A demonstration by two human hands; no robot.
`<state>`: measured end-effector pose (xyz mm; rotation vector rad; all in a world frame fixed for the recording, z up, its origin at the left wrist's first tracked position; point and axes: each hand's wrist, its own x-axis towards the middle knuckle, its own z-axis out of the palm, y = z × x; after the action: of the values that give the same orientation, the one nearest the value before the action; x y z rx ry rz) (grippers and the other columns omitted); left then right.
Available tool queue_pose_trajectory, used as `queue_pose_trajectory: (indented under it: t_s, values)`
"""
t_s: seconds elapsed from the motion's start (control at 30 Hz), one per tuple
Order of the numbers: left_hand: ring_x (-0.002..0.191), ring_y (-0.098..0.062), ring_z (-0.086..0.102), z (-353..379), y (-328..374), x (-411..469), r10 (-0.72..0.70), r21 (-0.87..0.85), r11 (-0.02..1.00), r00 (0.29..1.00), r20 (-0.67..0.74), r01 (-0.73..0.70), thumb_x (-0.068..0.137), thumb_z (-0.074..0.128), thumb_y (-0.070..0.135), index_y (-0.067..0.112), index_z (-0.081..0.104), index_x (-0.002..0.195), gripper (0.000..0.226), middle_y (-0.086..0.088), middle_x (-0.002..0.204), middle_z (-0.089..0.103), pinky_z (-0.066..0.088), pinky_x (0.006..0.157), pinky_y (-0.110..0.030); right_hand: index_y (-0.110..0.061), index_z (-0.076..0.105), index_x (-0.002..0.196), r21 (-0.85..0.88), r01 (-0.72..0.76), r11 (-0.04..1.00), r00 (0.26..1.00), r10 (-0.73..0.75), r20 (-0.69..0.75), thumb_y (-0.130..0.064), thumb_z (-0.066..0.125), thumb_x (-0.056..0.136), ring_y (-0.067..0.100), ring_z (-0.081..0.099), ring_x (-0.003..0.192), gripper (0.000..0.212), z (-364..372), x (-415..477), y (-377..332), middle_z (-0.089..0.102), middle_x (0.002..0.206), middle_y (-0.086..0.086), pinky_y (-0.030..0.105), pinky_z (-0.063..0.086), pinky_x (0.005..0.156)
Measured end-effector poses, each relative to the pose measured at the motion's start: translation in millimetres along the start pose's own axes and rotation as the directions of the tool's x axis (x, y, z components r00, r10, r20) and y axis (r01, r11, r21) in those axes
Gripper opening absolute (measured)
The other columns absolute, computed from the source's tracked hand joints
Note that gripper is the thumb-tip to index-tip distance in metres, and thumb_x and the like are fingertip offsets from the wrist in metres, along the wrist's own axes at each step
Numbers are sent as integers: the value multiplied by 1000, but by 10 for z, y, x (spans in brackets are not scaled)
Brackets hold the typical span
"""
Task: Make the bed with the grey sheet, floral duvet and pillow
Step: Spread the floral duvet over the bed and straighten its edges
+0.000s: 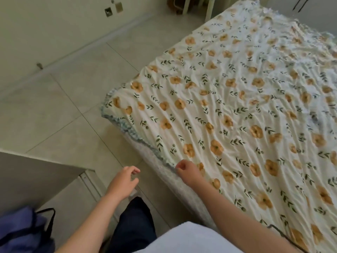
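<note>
— Two hands in view. Right hand (pixel 187 171) first?
— Arm comes in from the lower right, reaching forward. Knuckles up, fingers curled, thumb against forefinger, pinching the near edge of the floral duvet (pixel 237 106).
— Left hand (pixel 125 178)?
— Forearm stretched out over the floor tiles (pixel 63 110), fingers loosely curled, holding nothing, apart from the bed.
— Where's the duvet?
— Spread across the mattress (pixel 179 190), wrinkled, creases running diagonally. A blue-grey ruffled hem (pixel 116 121) shows along the near-left edge; cannot tell if that is the sheet.
— Around that?
— Dark trouser leg (pixel 135 225) between the arms, white cloth (pixel 191 238) at the bottom edge, purple bag (pixel 20 229) lower left, just below a white cabinet (pixel 27 176).
</note>
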<state>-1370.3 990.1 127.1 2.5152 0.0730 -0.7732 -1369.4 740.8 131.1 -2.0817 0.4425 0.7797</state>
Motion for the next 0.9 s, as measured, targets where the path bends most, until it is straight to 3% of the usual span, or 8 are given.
queue_pose_trajectory:
  t_s: [0.2, 0.37, 0.5, 0.6, 0.73, 0.9]
  values:
    - [107, -8, 52, -1059, -384, 989, 105, 64, 992, 990, 97, -112, 93, 55, 21, 27, 57, 118, 25, 10, 117, 53, 46, 84, -25, -14, 64, 94, 167, -193, 967, 979, 201, -32, -23, 55, 90, 27, 66, 89, 13, 297, 695, -845, 69, 93, 8, 43, 54, 83]
    - [104, -7, 50, -1658, -389, 1823, 198, 137, 964, 961, 193, -226, 94, 56, 17, 25, 57, 118, 26, 6, 119, 53, 43, 85, -22, -10, 64, 97, 304, -273, 913, 954, 297, -37, -21, 54, 93, 23, 64, 80, 15, 293, 1232, -1334, 70, 96, 12, 38, 55, 74]
    - [103, -7, 50, -1956, -296, 2454, 243, 231, 922, 929, 279, -311, 94, 56, 18, 23, 57, 121, 27, 6, 120, 53, 43, 88, -22, -15, 62, 88, 450, -251, 857, 938, 330, -104, -21, 56, 91, 23, 66, 82, 9, 247, 1724, -1587, 70, 86, 5, 40, 55, 80]
    - [103, -9, 54, -2133, -295, 2880, 221, 320, 887, 913, 343, -335, 93, 56, 20, 23, 56, 121, 28, 4, 121, 55, 47, 89, -26, -16, 59, 88, 542, -266, 797, 933, 355, -63, -20, 55, 93, 19, 62, 75, 7, 288, 2045, -1726, 68, 87, 4, 32, 49, 68]
    - [109, -13, 56, -2325, -323, 3260, 197, 426, 816, 880, 433, -392, 92, 57, 20, 24, 56, 121, 30, 3, 123, 57, 47, 94, -31, -9, 59, 94, 701, -300, 646, 887, 459, -43, -14, 52, 94, 17, 59, 72, 9, 401, 2293, -1831, 65, 85, 5, 28, 46, 65]
    - [112, -12, 54, -2533, -385, 3830, 191, 535, 660, 806, 560, -528, 90, 60, 22, 27, 53, 124, 35, 7, 125, 55, 45, 90, -26, -6, 59, 94, 878, -343, 333, 770, 635, 60, -9, 49, 95, 15, 56, 67, 10, 692, 2581, -1939, 62, 83, 5, 28, 47, 64]
